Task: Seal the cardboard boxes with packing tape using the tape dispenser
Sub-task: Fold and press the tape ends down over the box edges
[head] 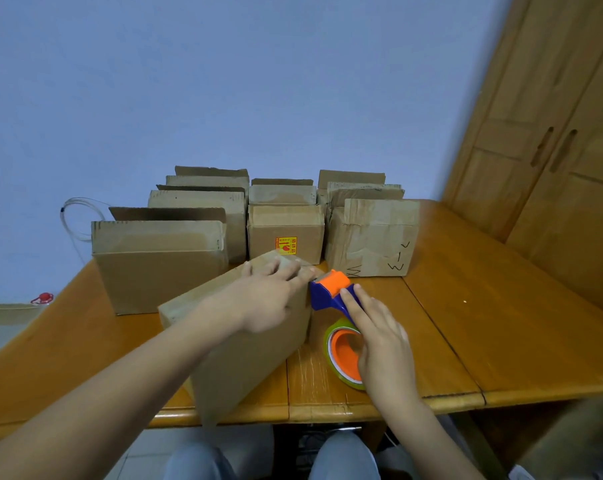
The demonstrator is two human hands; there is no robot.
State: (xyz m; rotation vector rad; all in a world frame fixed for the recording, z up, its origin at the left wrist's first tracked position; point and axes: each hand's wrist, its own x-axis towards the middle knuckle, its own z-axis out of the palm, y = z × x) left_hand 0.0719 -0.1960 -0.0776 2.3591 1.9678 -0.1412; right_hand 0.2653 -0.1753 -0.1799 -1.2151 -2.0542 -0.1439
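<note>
while the background is being filled by a blue wall (223, 81) and the right edge is being taken up by a wooden wardrobe (552, 150), an orange-brown wooden table (500, 323) is being used as the work surface. its far half is being occupied by cardboard boxes standing close together: a large box (161, 268) at the left with flaps standing up, a middle box (286, 233) bearing a yellow and red sticker (286, 245), and a creased box (372, 237) at the right marked with black pen strokes. nearer the front edge, a closed box (251, 358) is being held at an angle to the table's edge, just in front of the large box and the middle box. it is being pressed from above by the left hand (272, 299), whose fingers are lying straight and spread over its far top edge. the tape dispenser (331, 292), blue with an orange head, is being gripped by the right hand (379, 344), the forefinger being laid straight along the blue frame; its head is being held against the upper right corner of the closed box, beside the left fingertips. the tape roll (343, 355), on an orange hub, is being half covered by the right palm, just beside the box's right side.
</note>
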